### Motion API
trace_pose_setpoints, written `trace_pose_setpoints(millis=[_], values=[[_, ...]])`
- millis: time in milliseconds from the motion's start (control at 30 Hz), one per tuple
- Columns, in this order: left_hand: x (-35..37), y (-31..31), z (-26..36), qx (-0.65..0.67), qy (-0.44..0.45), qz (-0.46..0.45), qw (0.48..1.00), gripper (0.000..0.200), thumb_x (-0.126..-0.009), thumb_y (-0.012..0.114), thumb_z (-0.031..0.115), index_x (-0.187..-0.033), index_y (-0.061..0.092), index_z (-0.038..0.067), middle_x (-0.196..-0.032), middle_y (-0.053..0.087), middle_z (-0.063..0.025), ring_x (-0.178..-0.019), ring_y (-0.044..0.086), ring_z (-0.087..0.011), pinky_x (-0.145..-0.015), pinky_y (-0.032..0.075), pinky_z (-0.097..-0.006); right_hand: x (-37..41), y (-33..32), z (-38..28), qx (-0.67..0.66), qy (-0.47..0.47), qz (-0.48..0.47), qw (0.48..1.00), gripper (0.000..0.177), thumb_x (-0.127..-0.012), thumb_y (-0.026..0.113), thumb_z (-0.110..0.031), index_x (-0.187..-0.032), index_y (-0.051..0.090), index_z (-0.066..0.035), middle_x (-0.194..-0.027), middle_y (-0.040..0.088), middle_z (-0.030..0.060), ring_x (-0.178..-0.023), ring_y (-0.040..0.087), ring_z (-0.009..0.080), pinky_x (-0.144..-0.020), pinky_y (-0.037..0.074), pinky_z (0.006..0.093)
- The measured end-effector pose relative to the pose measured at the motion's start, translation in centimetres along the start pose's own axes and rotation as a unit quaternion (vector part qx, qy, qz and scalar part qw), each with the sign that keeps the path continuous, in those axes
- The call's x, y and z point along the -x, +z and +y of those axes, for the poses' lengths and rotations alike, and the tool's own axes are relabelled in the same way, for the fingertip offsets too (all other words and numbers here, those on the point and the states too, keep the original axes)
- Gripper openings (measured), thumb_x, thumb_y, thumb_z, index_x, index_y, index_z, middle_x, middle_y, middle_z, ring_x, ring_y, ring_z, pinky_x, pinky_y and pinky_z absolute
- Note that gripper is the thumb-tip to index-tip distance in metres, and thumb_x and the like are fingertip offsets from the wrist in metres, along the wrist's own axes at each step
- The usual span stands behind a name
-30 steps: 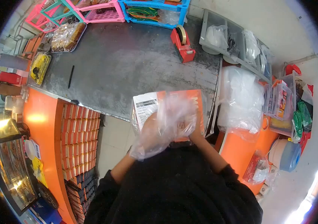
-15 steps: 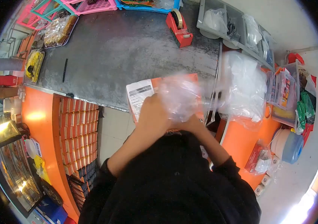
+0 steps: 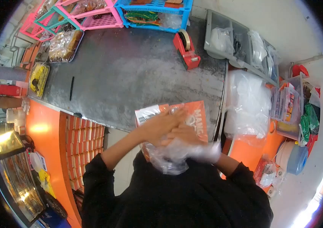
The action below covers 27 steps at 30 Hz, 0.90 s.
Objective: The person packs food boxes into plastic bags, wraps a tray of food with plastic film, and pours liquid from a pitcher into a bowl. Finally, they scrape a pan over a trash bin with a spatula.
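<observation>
An orange cardboard box (image 3: pixel 201 114) with white lettering lies close to my body at the near edge of the dark counter. A white printed slip (image 3: pixel 146 112) covers its left corner. My left hand (image 3: pixel 164 123) lies over the box top, its fingers stretched out and pointing away to the right. Just below it, touching it, my right hand (image 3: pixel 186 135) points left with its fingers closed on a clear plastic bag (image 3: pixel 171 157). The bag bunches beneath both hands and spreads across my right wrist, partly smeared by motion.
A red tape dispenser (image 3: pixel 187 51) stands on the dark counter (image 3: pixel 112 76), with a black pen (image 3: pixel 71 88) at left. Pink (image 3: pixel 102 22) and blue baskets (image 3: pixel 154 27) line the back. Clear bags (image 3: pixel 247 102) lie stacked at right below a grey divided tray (image 3: pixel 211 47).
The plastic bag has come down from above the box to the near side, below my hands. My left hand has flattened onto the box. The view has tilted upward slightly.
</observation>
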<state>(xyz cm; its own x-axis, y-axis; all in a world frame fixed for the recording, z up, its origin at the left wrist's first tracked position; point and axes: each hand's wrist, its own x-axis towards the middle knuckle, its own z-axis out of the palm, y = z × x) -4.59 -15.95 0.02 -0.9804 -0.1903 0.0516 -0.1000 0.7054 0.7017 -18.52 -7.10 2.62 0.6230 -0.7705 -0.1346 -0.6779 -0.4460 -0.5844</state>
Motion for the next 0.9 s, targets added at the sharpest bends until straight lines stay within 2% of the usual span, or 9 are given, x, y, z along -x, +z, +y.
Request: trace_pose_setpoints(millis=[67, 133, 333, 567, 633, 700, 767, 867, 900], values=[[-1.0, 2.4, -0.9, -0.007, 0.026, -0.040, 0.999, 0.090, -0.059, 0.068, 0.031, -0.131, 0.021, 0.001, -0.140, 0.013, -0.0170, -0.129, 0.015, -0.0286, -0.104, 0.016, -0.0424, -0.8, 1.0, 0.3, -0.030, -0.026, 0.094, 0.995, 0.030, -0.064, 0.059, -0.030, -0.089, 0.061, -0.013, -0.081, 0.060, 0.0016, -0.079, 0.056, 0.0192, -0.070, 0.041, 0.0384], [-2.2, 3.8, -2.0, -0.122, 0.082, 0.036, 0.988, 0.067, -0.071, 0.056, 0.024, -0.128, 0.029, 0.002, -0.137, 0.024, -0.0145, -0.127, 0.022, -0.0233, -0.104, 0.017, -0.0387, -2.2, -0.2, 0.5, -0.048, -0.034, 0.204, 0.977, 0.031, -0.062, 0.062, -0.027, -0.088, 0.061, -0.010, -0.078, 0.060, 0.0085, -0.072, 0.057, 0.0258, -0.066, 0.043, 0.0386], [0.2, 2.8, -2.4, -0.073, 0.026, 0.020, 0.997, 0.054, -0.075, 0.052, 0.023, -0.122, 0.035, 0.003, -0.126, 0.033, -0.0129, -0.115, 0.032, -0.0214, -0.093, 0.025, -0.0353, -6.3, -4.9, 1.1, -0.251, -0.057, 0.144, 0.956, 0.024, -0.063, 0.061, -0.015, -0.083, 0.055, -0.004, -0.071, 0.057, 0.0167, -0.069, 0.057, 0.0307, -0.061, 0.042, 0.0387], [-1.7, 1.6, -2.8, 0.029, -0.035, 0.035, 0.998, 0.041, -0.079, 0.047, 0.021, -0.116, 0.042, 0.003, -0.113, 0.044, -0.0110, -0.101, 0.043, -0.0193, -0.081, 0.035, -0.0314, -7.5, -10.3, -1.9, -0.310, -0.057, 0.044, 0.948, 0.022, -0.061, 0.062, -0.009, -0.078, 0.050, -0.002, -0.070, 0.052, 0.0091, -0.061, 0.051, 0.0265, -0.055, 0.039, 0.0319], [-1.7, 0.8, -2.3, 0.106, -0.066, 0.048, 0.991, 0.038, -0.081, 0.045, 0.020, -0.114, 0.043, 0.003, -0.110, 0.047, -0.0105, -0.097, 0.047, -0.0187, -0.077, 0.038, -0.0303, -6.9, -11.1, -2.4, -0.222, -0.164, 0.232, 0.933, 0.022, -0.062, 0.064, -0.010, -0.074, 0.046, -0.003, -0.068, 0.048, 0.0050, -0.059, 0.049, 0.0236, -0.053, 0.037, 0.0290], [-0.8, -1.3, -1.6, 0.258, -0.121, 0.085, 0.955, 0.034, -0.082, 0.044, 0.020, -0.112, 0.045, 0.003, -0.106, 0.051, -0.0100, -0.093, 0.050, -0.0181, -0.074, 0.040, -0.0292, -6.3, -13.0, -3.2, -0.207, -0.102, 0.210, 0.950, 0.033, -0.064, 0.066, -0.012, -0.091, 0.048, -0.006, -0.076, 0.048, 0.0040, -0.070, 0.049, 0.0154, -0.061, 0.038, 0.0306], [1.0, -4.1, -0.8, 0.433, -0.199, 0.155, 0.865, 0.032, -0.083, 0.042, 0.019, -0.111, 0.047, 0.004, -0.102, 0.054, -0.0095, -0.089, 0.053, -0.0175, -0.070, 0.043, -0.0281, -5.1, -13.4, -3.3, -0.232, -0.067, 0.220, 0.945, 0.039, -0.064, 0.066, -0.012, -0.098, 0.048, -0.007, -0.081, 0.048, 0.0050, -0.077, 0.049, 0.0134, -0.064, 0.039, 0.0323], [3.9, -7.6, -2.4, 0.531, -0.245, 0.347, 0.733, 0.029, -0.085, 0.040, 0.018, -0.108, 0.050, 0.004, -0.097, 0.058, -0.0087, -0.083, 0.058, -0.0166, -0.065, 0.047, -0.0264, -2.8, -12.3, -1.4, -0.151, -0.046, 0.305, 0.939, 0.055, -0.065, 0.062, -0.007, -0.114, 0.038, -0.005, -0.105, 0.048, 0.0133, -0.099, 0.048, 0.0252, -0.083, 0.038, 0.0341], [4.8, -7.5, -6.2, 0.449, -0.214, 0.417, 0.761, 0.031, -0.086, 0.042, 0.022, -0.110, 0.048, 0.003, -0.095, 0.058, -0.0089, -0.078, 0.058, -0.0176, -0.063, 0.047, -0.0277, -2.6, -9.5, -0.5, -0.209, 0.054, 0.375, 0.901, 0.059, -0.064, 0.064, -0.011, -0.117, 0.037, -0.004, -0.113, 0.043, 0.0157, -0.106, 0.043, 0.0275, -0.087, 0.035, 0.0353]])
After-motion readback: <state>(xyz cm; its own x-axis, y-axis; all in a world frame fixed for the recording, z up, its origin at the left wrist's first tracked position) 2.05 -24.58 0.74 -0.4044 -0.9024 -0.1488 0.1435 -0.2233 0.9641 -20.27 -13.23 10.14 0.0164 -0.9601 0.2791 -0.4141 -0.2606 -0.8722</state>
